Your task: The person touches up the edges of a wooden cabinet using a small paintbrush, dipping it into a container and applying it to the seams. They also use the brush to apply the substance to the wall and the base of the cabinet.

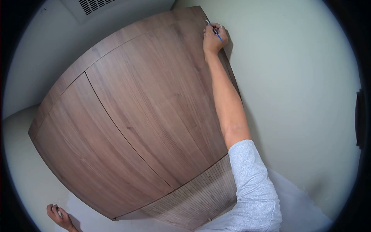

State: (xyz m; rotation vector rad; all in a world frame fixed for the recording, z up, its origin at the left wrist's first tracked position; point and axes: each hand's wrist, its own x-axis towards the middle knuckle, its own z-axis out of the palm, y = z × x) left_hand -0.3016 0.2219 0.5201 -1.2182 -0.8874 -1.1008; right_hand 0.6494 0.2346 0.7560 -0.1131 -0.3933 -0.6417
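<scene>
A thin paintbrush (218, 34) with a blue handle and a pale tip is pinched in my right hand (215, 38). That arm stretches up along the side of a brown wood-grain cabinet (154, 89), and the brush tip points at the front face near its top right corner. Low on the left, away from the cabinet, my left hand (58, 216) is raised with its fingers curled in. Something pale shows between those fingers, too small to make out.
A pale wall (297, 92) runs along the cabinet's right side. Above the cabinet's top edge is a white ceiling with a slatted vent (92, 5). Ribbed panelling (201, 193) lies below the two smooth doors. A dark object (359, 120) stands at the far right edge.
</scene>
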